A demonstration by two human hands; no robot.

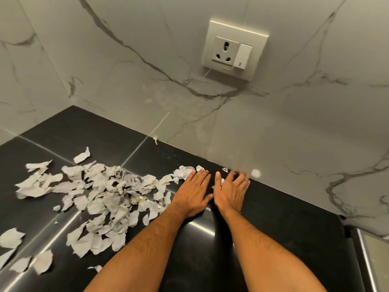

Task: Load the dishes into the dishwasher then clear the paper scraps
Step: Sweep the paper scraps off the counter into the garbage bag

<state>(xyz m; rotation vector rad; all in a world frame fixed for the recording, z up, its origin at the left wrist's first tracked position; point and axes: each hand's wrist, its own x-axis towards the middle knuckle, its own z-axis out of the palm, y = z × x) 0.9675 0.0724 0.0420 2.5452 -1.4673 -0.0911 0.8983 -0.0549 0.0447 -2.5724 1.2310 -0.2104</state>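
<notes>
I press my left hand [192, 191] and right hand [230, 189], fingers straight and holding nothing, flat on the black table [273, 239] by the wall, the paper scraps [101, 197] still strewn leftward, no dishes in sight.

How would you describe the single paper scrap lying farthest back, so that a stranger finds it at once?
Start at the black countertop and find the big heap of paper scraps on its left part. Just behind the heap, toward the wall corner, lies one scrap. It lies alone on bare stone, while the others overlap.
</notes>
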